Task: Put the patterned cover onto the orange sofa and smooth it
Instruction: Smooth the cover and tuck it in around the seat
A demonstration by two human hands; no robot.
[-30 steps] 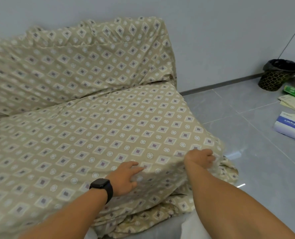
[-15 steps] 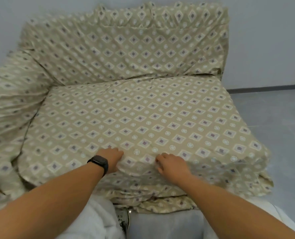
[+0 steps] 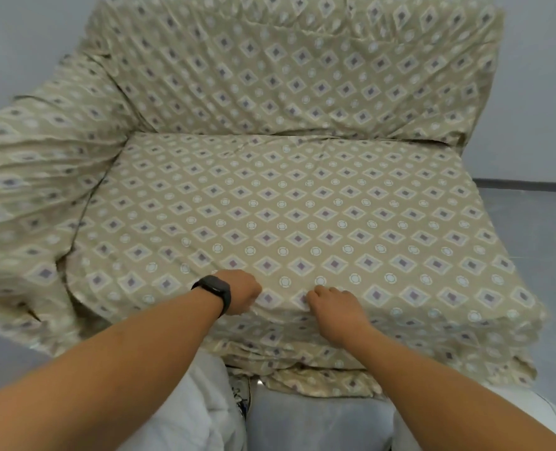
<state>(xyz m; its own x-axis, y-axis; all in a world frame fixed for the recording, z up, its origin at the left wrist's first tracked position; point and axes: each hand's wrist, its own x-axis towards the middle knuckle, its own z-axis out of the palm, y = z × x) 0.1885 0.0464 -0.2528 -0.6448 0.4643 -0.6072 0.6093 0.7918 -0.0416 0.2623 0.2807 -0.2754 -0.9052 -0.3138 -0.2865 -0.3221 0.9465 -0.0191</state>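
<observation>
I am leaning over the sofa (image 3: 289,60), which the cover (image 3: 296,216) is hiding completely: the beige cloth, printed with diamonds and rings, is lying over the backrest, the arm at my left and the seat, and is spilling down the front edge in loose folds toward the floor (image 3: 530,242). My left hand (image 3: 242,292), with a black watch (image 3: 216,289) on its wrist, is curling its fingers into the cloth at the seat's front edge and gripping a bunch of it. My right hand (image 3: 333,307) is lying just beside it, knuckles up, fingers bent down into the fabric and pinching it at the same edge. The seat is lying fairly flat; the backrest and the arm are showing wrinkles. My pale trousers (image 3: 205,415) are showing below my forearms.
</observation>
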